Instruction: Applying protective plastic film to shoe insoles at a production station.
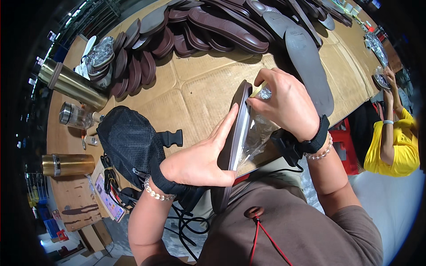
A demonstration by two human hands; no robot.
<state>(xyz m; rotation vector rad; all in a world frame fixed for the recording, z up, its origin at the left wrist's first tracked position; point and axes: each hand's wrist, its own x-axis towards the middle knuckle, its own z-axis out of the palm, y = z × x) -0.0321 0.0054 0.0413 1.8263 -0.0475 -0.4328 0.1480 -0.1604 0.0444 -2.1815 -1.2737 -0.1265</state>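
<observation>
My left hand [199, 162] grips a long dark brown shoe sole [229, 153], its fingers and thumb spread along one face. The sole is tilted up on its edge, with a pale strip showing down its right side. Thin clear plastic film [256, 137] hangs along that side. At the sole's far end, my right hand [288, 104] has its fingers closed around a small pale yellow curved piece [257, 90] with shiny clear material beside it. The fingers partly hide this piece, and its kind is unclear.
Brown soles [222, 29] lie piled across the far side of the cardboard-covered table [191, 84]. A black mesh bag [126, 137], metal tumblers [66, 165], a glass jar [75, 115] and a phone [108, 197] sit at left. A person in yellow [392, 146] works at far right.
</observation>
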